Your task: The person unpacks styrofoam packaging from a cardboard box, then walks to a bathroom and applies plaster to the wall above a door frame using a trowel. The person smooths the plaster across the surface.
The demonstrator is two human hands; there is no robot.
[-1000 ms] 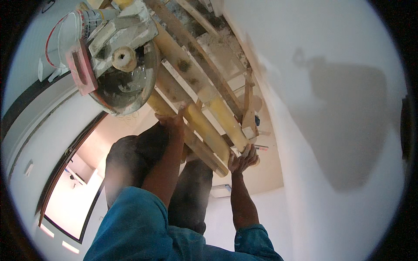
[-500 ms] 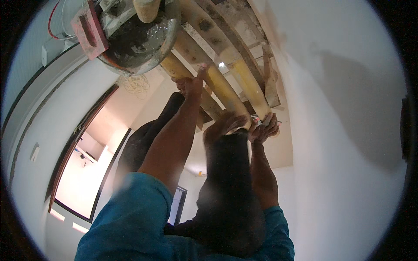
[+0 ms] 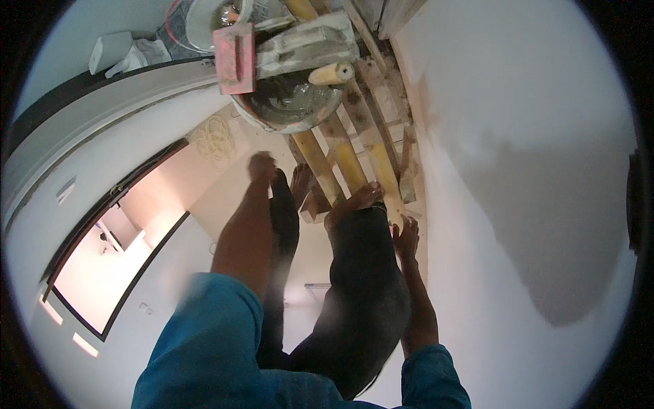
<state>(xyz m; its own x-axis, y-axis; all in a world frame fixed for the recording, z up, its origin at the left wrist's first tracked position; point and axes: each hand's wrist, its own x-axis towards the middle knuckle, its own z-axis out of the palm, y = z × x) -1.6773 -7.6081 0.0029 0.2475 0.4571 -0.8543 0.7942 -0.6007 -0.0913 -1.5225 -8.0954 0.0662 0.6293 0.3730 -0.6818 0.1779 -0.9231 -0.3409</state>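
Blurred and raised off the slats, my left hand is left of the yellow-stained poles of a platform. My right hand grips the lower end of the rightmost pole. My bare right foot is on the middle pole; my other foot is beside the left one. Farther up the platform sits a round tub of grey mixture, topped by a pink float, a grey crusted slab and a pale cylinder.
A white wall runs along the right. A pail and white pieces sit upper left, beside a ledge. Below are the pale floor, coiled cable and a doorway on the left.
My right leg has risen into view, its foot onto the poles. My left hand has let go of the platform and moved leftward. The tub appears farther right as the view shifts.
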